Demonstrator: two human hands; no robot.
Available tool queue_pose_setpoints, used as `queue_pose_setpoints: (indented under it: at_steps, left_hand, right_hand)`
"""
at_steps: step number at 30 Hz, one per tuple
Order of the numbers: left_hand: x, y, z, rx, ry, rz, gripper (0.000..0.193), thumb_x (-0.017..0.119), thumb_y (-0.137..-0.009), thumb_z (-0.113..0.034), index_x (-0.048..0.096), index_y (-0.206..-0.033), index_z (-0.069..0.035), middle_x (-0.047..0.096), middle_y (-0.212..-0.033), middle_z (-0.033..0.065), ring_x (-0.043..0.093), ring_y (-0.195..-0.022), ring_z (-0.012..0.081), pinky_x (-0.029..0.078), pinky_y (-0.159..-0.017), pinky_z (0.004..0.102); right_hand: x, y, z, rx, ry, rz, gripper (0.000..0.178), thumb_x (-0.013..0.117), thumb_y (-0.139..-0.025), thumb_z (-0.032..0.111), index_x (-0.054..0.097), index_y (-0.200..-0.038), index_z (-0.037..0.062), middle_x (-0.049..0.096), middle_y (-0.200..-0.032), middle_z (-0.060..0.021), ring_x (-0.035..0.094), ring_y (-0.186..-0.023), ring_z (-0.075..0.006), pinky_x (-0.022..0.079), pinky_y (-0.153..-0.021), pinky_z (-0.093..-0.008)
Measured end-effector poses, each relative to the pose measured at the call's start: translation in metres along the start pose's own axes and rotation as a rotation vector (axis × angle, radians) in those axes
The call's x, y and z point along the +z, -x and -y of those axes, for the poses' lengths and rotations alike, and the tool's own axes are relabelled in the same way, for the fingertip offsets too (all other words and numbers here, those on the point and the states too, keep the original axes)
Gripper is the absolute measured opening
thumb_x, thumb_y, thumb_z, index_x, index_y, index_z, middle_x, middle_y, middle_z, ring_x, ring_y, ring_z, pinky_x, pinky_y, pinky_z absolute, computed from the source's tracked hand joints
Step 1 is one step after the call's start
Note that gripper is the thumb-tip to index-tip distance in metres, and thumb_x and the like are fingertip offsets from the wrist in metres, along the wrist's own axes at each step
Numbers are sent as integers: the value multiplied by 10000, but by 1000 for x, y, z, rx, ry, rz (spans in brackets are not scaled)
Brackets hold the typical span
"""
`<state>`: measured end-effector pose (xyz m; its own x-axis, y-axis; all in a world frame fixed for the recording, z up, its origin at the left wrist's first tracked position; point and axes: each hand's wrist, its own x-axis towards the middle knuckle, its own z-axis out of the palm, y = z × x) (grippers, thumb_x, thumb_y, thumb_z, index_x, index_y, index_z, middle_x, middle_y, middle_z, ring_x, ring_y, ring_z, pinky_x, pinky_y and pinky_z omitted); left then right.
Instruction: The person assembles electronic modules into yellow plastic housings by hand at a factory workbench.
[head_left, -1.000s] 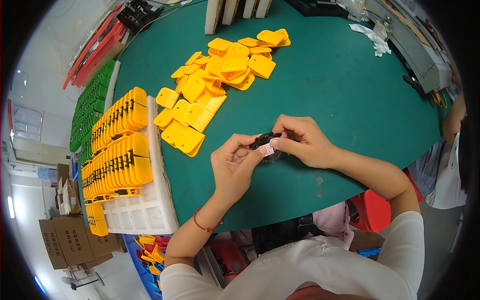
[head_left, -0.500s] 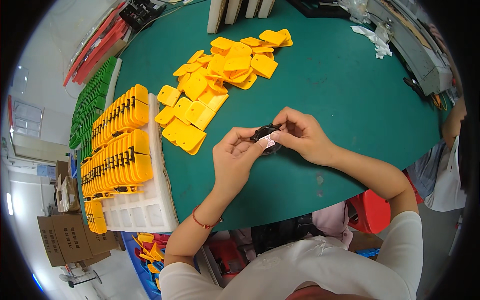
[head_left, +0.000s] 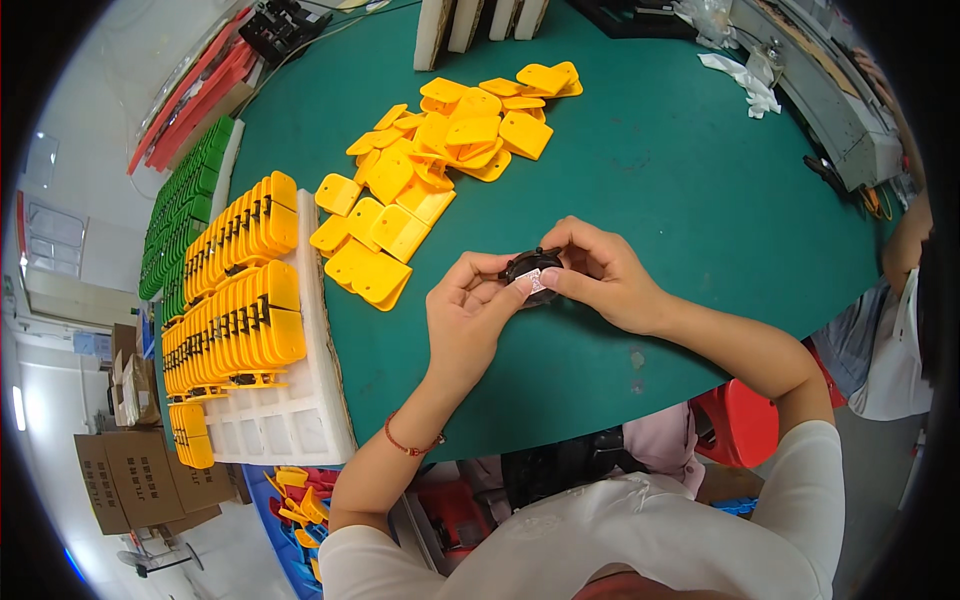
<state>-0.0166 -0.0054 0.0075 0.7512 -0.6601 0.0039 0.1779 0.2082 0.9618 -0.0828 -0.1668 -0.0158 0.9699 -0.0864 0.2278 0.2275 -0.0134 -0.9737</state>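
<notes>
Above the near middle of the table, both hands hold a round black watch case (head_left: 522,264) with small lugs at its rim. A small white printed label (head_left: 536,281) lies across its face, between the two thumbs. My left hand (head_left: 470,300) grips the left edge, fingers curled and thumb at the label's lower corner. On the right edge, my right hand (head_left: 605,275) pinches with thumb and forefinger; its thumb tip touches the label. The case's underside is hidden by the fingers.
Left of the hands, yellow plastic pieces (head_left: 398,232) lie heaped on the green table (head_left: 640,180). A white foam tray (head_left: 325,370) holds rows of yellow holders (head_left: 235,320) with black parts. Green holders (head_left: 185,190) stand beyond it. Grey equipment (head_left: 850,110) edges the far right.
The label and case appear slightly shifted or tilted between the thumbs. Both hands keep nearly the same place and grip.
</notes>
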Motion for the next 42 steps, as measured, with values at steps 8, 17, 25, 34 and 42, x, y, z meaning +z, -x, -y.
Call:
queue_pose_setpoints:
  at_steps: [8,17,25,34,42]
  left_hand:
    - [0,1,1,22,14,17,158,568,-786,63,491,-924,56,595,-931,141,595,-849,152,502,-769,259]
    - [-2,0,2,-14,23,22,140,568,-787,63,486,-900,48,587,-927,135,594,-839,141,501,-748,239]
    - [-27,-20,-10,779,-1358,-256,469,594,-777,-130,429,-1184,34,505,-1096,166,426,-1119,348,325,-944,419]
    - [-67,-31,-4,501,-1736,-325,528,622,-755,-183,420,-1202,14,453,-1136,167,398,-1119,373,320,-941,397]
    - [-40,-22,-12,611,-1448,-295,349,678,-676,-71,557,-998,-10,526,-906,133,482,-895,272,398,-773,342]
  right_hand:
    - [0,0,-1,-30,32,-2,159,590,-820,152,509,-889,34,467,-680,26,396,-589,-32,328,-511,-189]
    - [1,1,2,-5,-6,-15,161,588,-821,156,511,-883,29,469,-671,24,397,-579,-31,326,-502,-189]
    - [-1,3,11,115,129,8,122,578,-808,88,503,-878,21,444,-787,-1,417,-659,-48,349,-569,-190]
    - [4,1,10,-226,524,52,206,648,-707,185,510,-745,36,467,-674,-60,442,-667,-210,372,-602,-314]
    - [0,1,9,-196,562,55,215,641,-712,200,510,-757,36,470,-670,-64,451,-685,-213,378,-637,-325]
